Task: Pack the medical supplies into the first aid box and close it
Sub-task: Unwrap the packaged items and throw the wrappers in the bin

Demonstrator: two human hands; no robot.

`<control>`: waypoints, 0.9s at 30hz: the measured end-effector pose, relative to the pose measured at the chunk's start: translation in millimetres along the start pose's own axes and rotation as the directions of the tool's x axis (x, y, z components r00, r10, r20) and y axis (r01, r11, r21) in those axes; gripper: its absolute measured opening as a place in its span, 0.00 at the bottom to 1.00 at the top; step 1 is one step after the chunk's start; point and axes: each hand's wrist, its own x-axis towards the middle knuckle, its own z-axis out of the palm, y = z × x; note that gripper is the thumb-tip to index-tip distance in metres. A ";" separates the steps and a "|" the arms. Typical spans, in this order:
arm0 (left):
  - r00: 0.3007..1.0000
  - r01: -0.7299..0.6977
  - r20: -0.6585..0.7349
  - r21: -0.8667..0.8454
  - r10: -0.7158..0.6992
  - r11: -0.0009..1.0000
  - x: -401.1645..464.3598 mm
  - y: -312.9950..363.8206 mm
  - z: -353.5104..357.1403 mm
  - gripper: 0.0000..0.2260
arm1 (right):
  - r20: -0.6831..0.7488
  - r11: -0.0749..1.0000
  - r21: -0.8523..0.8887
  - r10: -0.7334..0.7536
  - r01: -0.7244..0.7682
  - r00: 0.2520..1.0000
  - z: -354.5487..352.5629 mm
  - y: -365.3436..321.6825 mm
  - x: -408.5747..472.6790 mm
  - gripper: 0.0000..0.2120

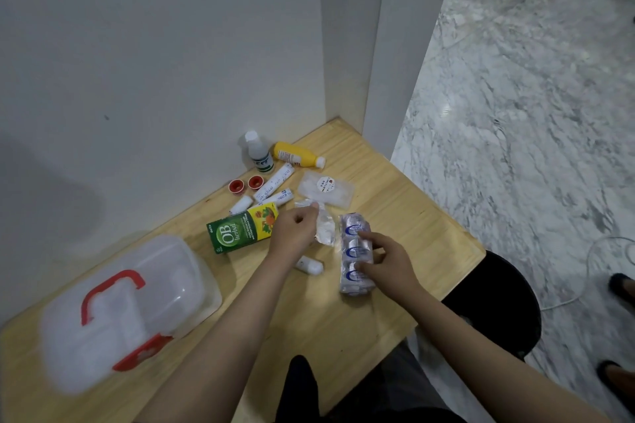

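Gauze pack (355, 252), centre of the frame, looks light, soft and slippery in its wrap; best taken around its middle. Right hand (386, 263) rests spread fingertips on it; left hand (295, 230) pinches a foil strip (324, 230). Box (120, 312) sits closed, lower left.

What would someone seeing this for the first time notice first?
Two bare hands meet mid-table: the left hand pinches a crinkled foil packet, the right hand rests on a wrapped pack of bandage rolls. A closed translucent first aid box with a red handle sits left; a green OB Herbal carton lies behind.
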 end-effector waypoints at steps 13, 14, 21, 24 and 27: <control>0.917 -0.295 0.306 0.090 0.256 0.951 -22.9 32.1 63.1 0.25 | -0.413 0.939 0.344 0.133 0.020 0.901 -77.5 21.7 -31.7 0.27; 0.898 -0.319 0.350 0.099 0.267 0.943 -23.0 36.3 77.3 0.26 | -0.465 0.936 0.351 0.148 0.027 0.873 -88.1 28.7 -35.8 0.27; 0.702 -0.534 0.646 0.197 0.301 0.822 -32.5 65.9 202.6 0.27 | -0.758 0.923 0.377 0.354 -0.076 0.547 -159.0 98.6 -61.0 0.24; 0.602 -0.615 0.752 0.224 0.267 0.756 -36.8 67.0 260.7 0.28 | -0.768 0.885 0.431 0.463 -0.178 0.443 -173.0 137.1 -64.3 0.23; 0.542 -0.676 0.826 0.323 0.151 0.663 -31.4 57.0 315.0 0.23 | -0.721 0.829 0.479 0.559 -0.289 0.408 -176.0 179.9 -57.2 0.22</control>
